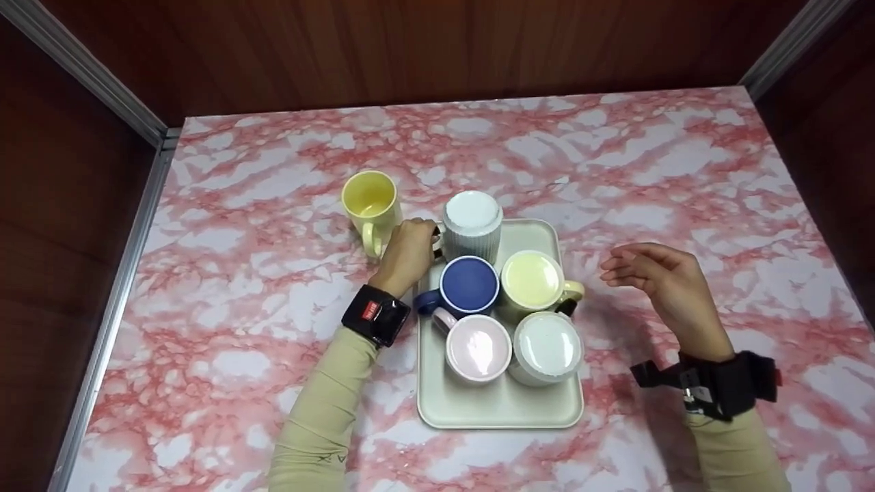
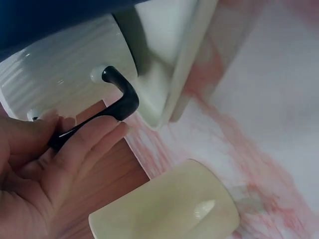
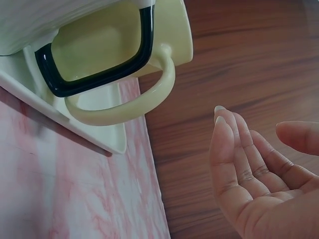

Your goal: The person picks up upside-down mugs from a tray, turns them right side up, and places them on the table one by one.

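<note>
My left hand [image 1: 408, 254] pinches the black handle [image 2: 124, 102] of a ribbed white mug [image 1: 473, 222], which stands bottom-up over the far left of a cream tray [image 1: 499, 412]. Upside down on the tray too are a blue mug [image 1: 469, 284], a pale yellow mug [image 1: 533, 280], a pink mug [image 1: 478, 348] and a second white mug [image 1: 548, 347]. My right hand [image 1: 666, 287] is held to the right of the tray, fingers loosely bent and holding nothing. In the right wrist view, the yellow mug's handle [image 3: 129, 112] shows beyond a black handle [image 3: 99, 82].
Another yellow mug [image 1: 372, 205] stands upright on the table just left of the tray, its handle close to my left hand. The table [image 1: 273, 164] has a red and white marbled top. Dark wood panels [image 1: 437, 55] rise behind and at both sides.
</note>
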A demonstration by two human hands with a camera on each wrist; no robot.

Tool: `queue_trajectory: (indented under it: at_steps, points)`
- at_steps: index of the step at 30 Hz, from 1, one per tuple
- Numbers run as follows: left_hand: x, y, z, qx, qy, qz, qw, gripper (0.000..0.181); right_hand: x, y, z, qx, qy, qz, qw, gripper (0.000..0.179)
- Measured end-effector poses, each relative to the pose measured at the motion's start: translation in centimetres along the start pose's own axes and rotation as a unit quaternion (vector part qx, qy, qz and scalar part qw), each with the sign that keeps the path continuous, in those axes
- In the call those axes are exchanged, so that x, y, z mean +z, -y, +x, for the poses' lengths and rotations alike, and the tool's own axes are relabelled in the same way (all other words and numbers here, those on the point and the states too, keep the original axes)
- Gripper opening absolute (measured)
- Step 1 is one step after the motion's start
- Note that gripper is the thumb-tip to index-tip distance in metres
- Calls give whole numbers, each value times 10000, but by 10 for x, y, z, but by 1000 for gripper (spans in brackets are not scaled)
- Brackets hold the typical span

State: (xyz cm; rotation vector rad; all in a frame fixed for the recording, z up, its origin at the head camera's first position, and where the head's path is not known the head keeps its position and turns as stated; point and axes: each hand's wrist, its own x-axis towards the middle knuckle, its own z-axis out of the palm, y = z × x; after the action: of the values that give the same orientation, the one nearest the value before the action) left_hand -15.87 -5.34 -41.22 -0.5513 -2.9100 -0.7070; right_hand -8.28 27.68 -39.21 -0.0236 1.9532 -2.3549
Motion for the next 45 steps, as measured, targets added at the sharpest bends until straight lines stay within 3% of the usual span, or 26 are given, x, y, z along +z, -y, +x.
queue_trajectory:
  at_steps: [7, 10, 15, 19, 22, 26, 28, 32, 35, 37, 40, 45]
  points:
    - [-11, -5, 2, 60, -618, 75, 9980, 7, 11, 8, -2, -67, 126, 16, 9999, 32]
    - [-19, -9, 1, -103, -773, -34, 9969, 9, 19, 14, -4, -90, 180, -51, 9998, 30]
    - [-35, -20, -6, -639, -861, -682, 9919, 9, 33, 22, -8, -288, 647, -278, 9971, 26]
    - [-44, -31, -12, -1056, -819, -1720, 9760, 11, 50, 27, -9, -383, 1048, -583, 9920, 24]
    - [-47, -39, -16, -1399, -602, -2758, 9491, 13, 64, 30, -9, -267, 1351, -969, 9857, 25]
    - [-48, -47, -22, -1745, -280, -4019, 8985, 14, 83, 30, -9, 112, 1532, -1373, 9786, 25]
    - [-47, -51, -26, -1846, -166, -4613, 8677, 15, 92, 28, -9, 381, 1608, -1354, 9769, 26]
    - [-45, -58, -32, -1858, 10, -5660, 8032, 16, 108, 21, -10, 935, 1734, -804, 9771, 33]
    - [-44, -64, -37, -1781, 121, -6208, 7633, 16, 117, 17, -12, 1168, 1656, -86, 9792, 35]
    - [-44, -67, -40, -1726, 170, -6421, 7467, 16, 120, 16, -14, 1215, 1535, 352, 9800, 29]
    - [-43, -72, -43, -1677, 271, -6613, 7306, 17, 124, 15, -16, 1248, 1280, 769, 9809, 16]
    - [-43, -80, -46, -1760, 442, -6692, 7206, 18, 133, 15, -22, 1251, 593, 905, 9862, 9]
